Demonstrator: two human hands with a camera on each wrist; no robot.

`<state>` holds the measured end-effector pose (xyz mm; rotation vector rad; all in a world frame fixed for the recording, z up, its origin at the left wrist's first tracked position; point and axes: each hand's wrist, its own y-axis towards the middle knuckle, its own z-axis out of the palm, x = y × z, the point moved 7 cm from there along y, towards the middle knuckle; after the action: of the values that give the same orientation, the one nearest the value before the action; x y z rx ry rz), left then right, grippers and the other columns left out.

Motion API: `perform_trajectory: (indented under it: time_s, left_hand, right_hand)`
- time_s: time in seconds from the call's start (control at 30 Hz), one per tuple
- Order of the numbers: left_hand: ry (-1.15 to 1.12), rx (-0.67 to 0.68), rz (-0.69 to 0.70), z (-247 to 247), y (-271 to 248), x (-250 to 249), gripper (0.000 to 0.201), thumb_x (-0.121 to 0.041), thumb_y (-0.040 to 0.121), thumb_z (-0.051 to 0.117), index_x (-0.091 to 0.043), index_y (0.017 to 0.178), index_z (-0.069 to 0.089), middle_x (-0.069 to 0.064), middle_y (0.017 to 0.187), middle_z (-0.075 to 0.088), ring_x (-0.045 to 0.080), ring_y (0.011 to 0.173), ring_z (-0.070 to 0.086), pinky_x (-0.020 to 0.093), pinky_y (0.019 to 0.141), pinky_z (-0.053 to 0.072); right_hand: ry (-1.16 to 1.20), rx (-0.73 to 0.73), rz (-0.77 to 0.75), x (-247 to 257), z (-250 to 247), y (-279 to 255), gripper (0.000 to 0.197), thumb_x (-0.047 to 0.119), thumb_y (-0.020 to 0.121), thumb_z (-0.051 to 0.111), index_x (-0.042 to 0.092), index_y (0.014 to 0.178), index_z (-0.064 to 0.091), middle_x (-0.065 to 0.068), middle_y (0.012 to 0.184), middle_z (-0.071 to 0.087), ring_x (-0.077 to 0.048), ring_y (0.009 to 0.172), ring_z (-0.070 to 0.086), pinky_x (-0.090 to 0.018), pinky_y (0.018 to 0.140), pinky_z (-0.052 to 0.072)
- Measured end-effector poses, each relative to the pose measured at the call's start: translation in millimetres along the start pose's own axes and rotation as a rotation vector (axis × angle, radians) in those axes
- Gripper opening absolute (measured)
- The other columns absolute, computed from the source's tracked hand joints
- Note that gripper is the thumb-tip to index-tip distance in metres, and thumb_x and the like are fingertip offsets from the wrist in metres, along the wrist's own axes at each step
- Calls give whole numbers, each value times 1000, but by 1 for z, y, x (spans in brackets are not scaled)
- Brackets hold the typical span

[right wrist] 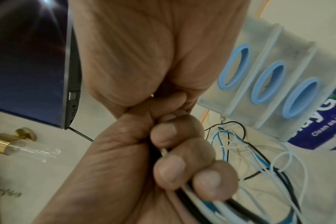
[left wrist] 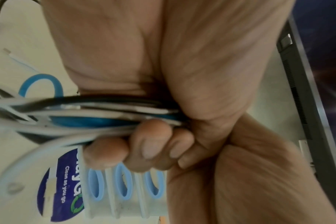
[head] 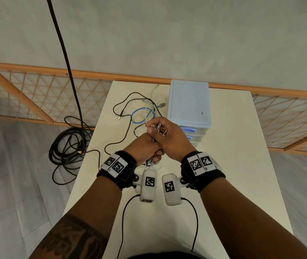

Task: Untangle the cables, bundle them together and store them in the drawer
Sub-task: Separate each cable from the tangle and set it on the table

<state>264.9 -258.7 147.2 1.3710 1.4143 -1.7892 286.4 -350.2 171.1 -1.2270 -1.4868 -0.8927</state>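
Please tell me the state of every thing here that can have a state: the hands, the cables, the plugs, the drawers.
left hand: fingers curled round the gathered cables
right hand: curled round the plug ends, right next to the left hand
cables: gathered at one end, the rest loose and looped on the table
plug ends: held together, sticking up out of the right hand
drawer unit: all visible drawers closed, nothing stored yet

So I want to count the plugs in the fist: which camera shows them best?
The head view: the metal plugs stick up out of the right hand. In both wrist views fingers hide them; only the cables show.
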Motion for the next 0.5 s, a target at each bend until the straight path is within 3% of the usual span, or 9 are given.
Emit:
perform_trajectory:
  time_s: [0.07, 0.2, 0.3, 0.33, 0.4, 0.47, 0.5]
  left_hand:
    - [-36, -30, 4, -1, 1, -1, 30, 9, 92, 37, -8, 71, 50, 1, 53, 42, 18, 44, 39, 33, 54, 40]
    - [-76, -50, -18, 1, 2, -4, 32, 12, 90, 33, -8, 71, 49, 0, 49, 40, 15, 43, 33, 29, 50, 34]
    - [-90, -61, -71, 3, 0, -2, 29, 7, 92, 35, -12, 71, 42, -2, 50, 31, 12, 45, 23, 28, 51, 20]
    - [-95, -66, -72, 3, 0, -3, 28, 6, 92, 35, -13, 73, 42, -3, 51, 29, 12, 46, 21, 28, 51, 17]
    - [-148, -67, -61, 5, -1, -5, 28, 2, 96, 37, -14, 74, 42, -3, 52, 27, 12, 46, 19, 30, 52, 15]
    - [-281, -89, -30, 3, -1, -13, 28, -6, 101, 45, -13, 74, 47, -3, 50, 29, 11, 42, 24, 28, 51, 21]
    - [-346, -111, 4, -1, 0, -18, 28, -10, 102, 50, -11, 74, 52, -2, 49, 32, 12, 41, 29, 27, 50, 28]
  right_hand:
    - [-16, -11, -19, 2, 0, 2, 11, 25, 99, 64, 24, 109, 70, 16, 92, 67, 6, 74, 62, -14, 68, 47]
    - [-106, -3, -48, 3, 0, 5, 19, 25, 100, 63, 15, 114, 69, 9, 132, 52, 0, 112, 59, -11, 85, 50]
    - [-101, 29, 7, 1, -3, 3, 27, 31, 100, 61, 26, 127, 64, 13, 132, 59, -2, 114, 60, -26, 97, 50]
    - [-73, 47, 2, 2, -3, 1, 36, 33, 101, 60, 33, 137, 57, 14, 130, 60, -1, 110, 61, -27, 94, 51]
    - [32, 60, 9, 1, -4, -3, 63, 39, 102, 58, 43, 156, 27, 12, 133, 58, -6, 109, 65, -25, 90, 55]
    - [197, 39, 76, -6, -7, -6, 79, 44, 101, 57, 39, 161, 6, 7, 134, 59, -12, 109, 68, -27, 92, 56]
    - [243, 56, 98, -11, -5, -9, 82, 45, 100, 56, 36, 162, 2, 4, 126, 63, -11, 104, 69, -27, 89, 56]
